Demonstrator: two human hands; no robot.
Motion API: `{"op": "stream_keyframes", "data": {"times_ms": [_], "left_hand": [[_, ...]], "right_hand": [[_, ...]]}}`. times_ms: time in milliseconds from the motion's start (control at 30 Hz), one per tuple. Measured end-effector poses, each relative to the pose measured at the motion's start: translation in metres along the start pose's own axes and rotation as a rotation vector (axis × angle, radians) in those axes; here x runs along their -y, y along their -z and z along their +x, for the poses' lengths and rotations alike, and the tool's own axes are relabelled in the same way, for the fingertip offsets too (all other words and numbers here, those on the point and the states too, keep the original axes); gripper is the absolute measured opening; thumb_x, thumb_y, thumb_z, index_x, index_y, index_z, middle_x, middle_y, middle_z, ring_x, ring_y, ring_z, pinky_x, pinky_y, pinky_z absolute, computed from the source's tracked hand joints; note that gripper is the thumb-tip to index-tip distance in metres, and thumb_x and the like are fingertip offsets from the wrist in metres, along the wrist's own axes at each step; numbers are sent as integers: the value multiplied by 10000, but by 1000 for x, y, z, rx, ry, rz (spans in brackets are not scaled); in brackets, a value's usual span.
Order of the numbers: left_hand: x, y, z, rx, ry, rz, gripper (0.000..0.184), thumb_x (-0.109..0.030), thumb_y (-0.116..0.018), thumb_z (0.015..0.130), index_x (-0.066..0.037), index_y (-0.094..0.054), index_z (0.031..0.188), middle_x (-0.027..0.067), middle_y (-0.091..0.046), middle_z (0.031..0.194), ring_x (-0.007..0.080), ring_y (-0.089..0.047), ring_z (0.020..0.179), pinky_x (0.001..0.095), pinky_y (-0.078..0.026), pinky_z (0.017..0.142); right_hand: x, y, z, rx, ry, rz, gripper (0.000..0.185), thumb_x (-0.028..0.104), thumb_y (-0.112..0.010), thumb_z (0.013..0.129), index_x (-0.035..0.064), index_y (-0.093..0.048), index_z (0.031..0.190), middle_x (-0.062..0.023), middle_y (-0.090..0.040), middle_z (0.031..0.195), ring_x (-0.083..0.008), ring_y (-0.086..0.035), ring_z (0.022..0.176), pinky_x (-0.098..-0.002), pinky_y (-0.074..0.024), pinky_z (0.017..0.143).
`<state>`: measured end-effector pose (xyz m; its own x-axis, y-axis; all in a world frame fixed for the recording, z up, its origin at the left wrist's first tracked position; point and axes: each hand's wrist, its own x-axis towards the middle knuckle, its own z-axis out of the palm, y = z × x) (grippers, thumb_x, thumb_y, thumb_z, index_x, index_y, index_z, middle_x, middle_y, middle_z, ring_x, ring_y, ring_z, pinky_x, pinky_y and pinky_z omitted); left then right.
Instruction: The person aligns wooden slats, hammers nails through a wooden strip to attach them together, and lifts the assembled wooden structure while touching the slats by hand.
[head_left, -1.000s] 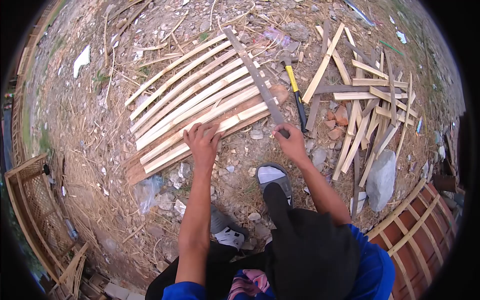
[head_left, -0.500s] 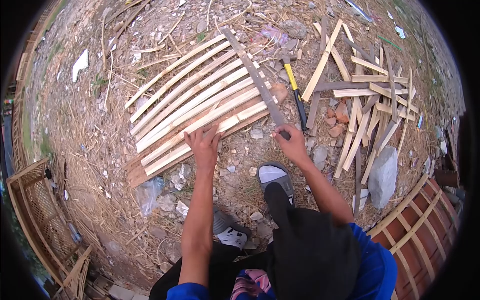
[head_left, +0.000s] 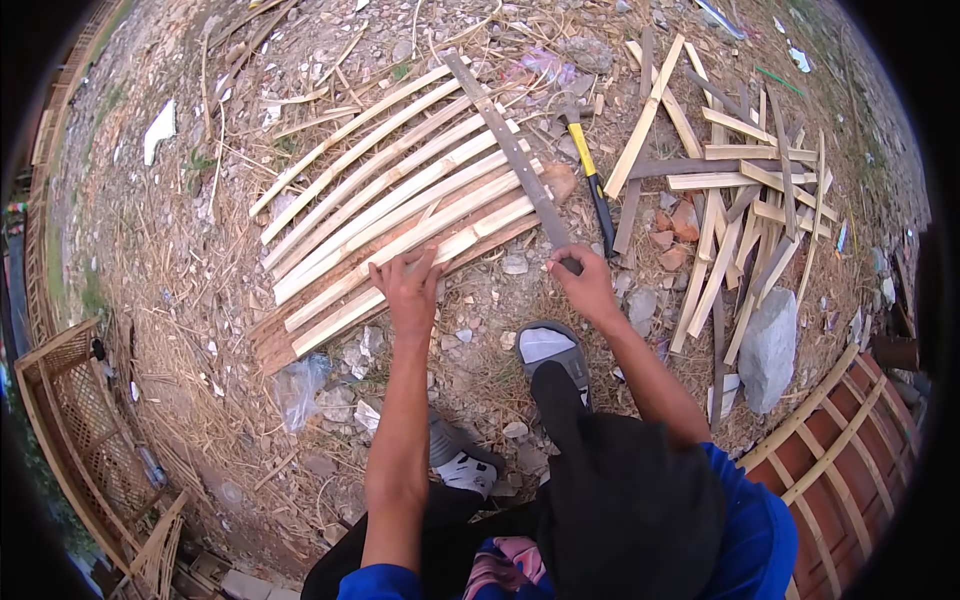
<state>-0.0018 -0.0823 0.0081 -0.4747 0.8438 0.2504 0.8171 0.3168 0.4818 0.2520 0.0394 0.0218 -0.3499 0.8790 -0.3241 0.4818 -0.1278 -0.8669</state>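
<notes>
Several pale wooden strips [head_left: 400, 205] lie side by side in a slanting row, the nearer ones over a brown board [head_left: 275, 345]. A dark, flat strip with small marks [head_left: 515, 155] crosses their right ends. My right hand [head_left: 585, 285] pinches its near end between thumb and fingers. My left hand [head_left: 408, 290] rests with fingers spread on the nearest strips, palm down. Just right of the dark strip, a hammer [head_left: 588, 165] with a yellow and black handle lies on the ground.
A loose pile of wooden pieces [head_left: 730, 210] lies at the right, beside a big grey stone [head_left: 768, 350]. Woven lattice frame [head_left: 95, 430] stands at the left; a slatted red panel [head_left: 850, 470] is at lower right. Plastic bag [head_left: 300, 390] and my shoes [head_left: 552, 350] are near the strips.
The view has shifted slightly. Both hands keep their places on the strips and the dark strip.
</notes>
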Motion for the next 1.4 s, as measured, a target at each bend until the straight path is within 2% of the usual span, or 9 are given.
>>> {"op": "stream_keyframes", "data": {"times_ms": [667, 1167, 1400], "left_hand": [[3, -2, -3, 36, 6, 19, 324, -209, -818, 777, -216, -765, 1097, -9, -649, 985, 217, -578, 1005, 597, -190, 1148], [8, 10, -10, 54, -21, -6, 341, -121, -798, 772, -202, -757, 1101, 5, -642, 980, 230, -580, 1016, 657, -165, 1154], [8, 11, -7, 65, -38, 1, 339, -139, -801, 777, -202, -754, 1106, 7, -639, 980, 224, -578, 1018, 669, -160, 1153]], "right_hand": [[-5, 2, 4, 0, 9, -10, 185, 172, -736, 834, 14, -693, 922, -128, -667, 953, -261, -659, 886, -350, -495, 824], [6, -10, -10, -42, 27, 14, 173, 137, -722, 815, -9, -696, 904, -155, -678, 956, -287, -677, 901, -351, -505, 832], [1, -15, -11, -43, 32, 14, 174, 141, -722, 812, -9, -698, 897, -151, -678, 943, -284, -678, 881, -349, -507, 810]]}}
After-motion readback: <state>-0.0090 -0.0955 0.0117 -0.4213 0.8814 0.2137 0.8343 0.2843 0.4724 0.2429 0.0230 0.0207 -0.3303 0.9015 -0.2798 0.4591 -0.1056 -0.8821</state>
